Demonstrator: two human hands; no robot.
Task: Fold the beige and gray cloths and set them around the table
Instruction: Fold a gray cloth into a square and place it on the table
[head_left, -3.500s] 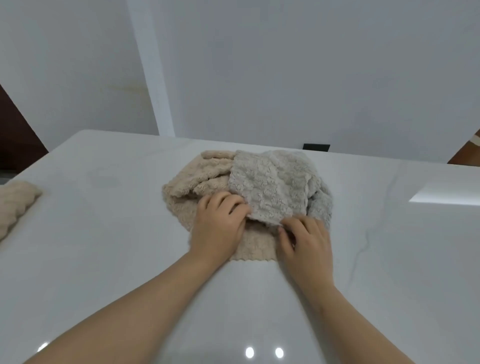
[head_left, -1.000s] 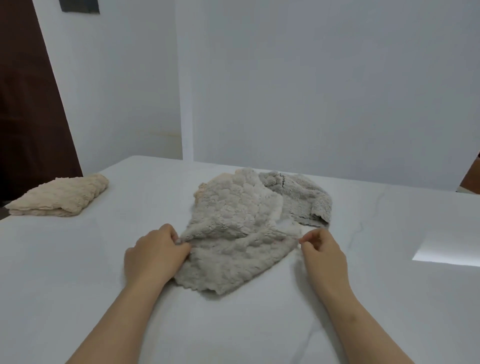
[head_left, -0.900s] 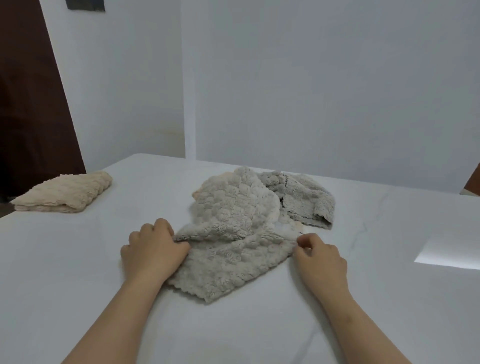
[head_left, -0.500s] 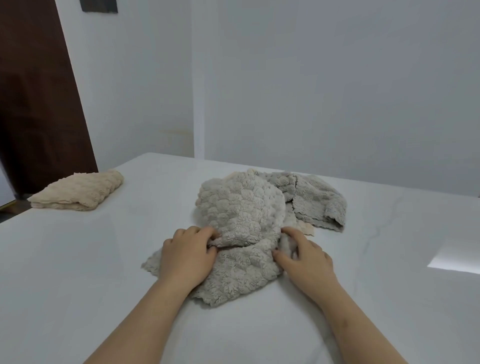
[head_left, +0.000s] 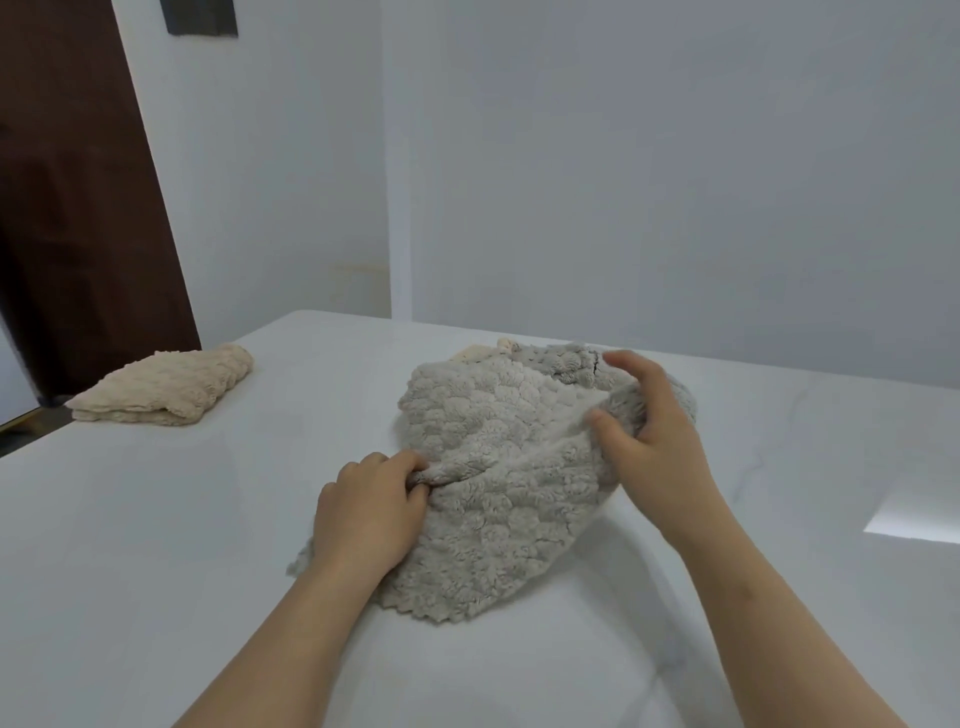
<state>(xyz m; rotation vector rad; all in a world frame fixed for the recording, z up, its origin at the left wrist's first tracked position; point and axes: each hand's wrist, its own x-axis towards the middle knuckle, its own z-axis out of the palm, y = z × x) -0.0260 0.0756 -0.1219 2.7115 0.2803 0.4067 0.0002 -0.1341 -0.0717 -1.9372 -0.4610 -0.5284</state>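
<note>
Near the middle of the table (head_left: 156, 571), as seen from your head, the gray cloth (head_left: 493, 467) sits in a soft, bumpy heap. It is not flat and not folded yet. I think you are on the step of folding this gray cloth, and only at the start of it.

Your left hand (head_left: 369, 514) is on the cloth's left side. Its fingers are curled and pinch a ridge of the cloth. Your right hand (head_left: 649, 431) is at the far right side of the cloth. Its thumb and fingers wrap round a bunch of it and hold that part up off the table.

A small bit of beige cloth (head_left: 478, 353) peeks out from behind the gray one. I cannot tell how much is under there.

A folded beige cloth (head_left: 166, 387) rests by the far left edge of the table, well apart from your hands.

Next, you likely need to find two corners, pull the cloth flat, then bring one side over the other evenly.
</note>
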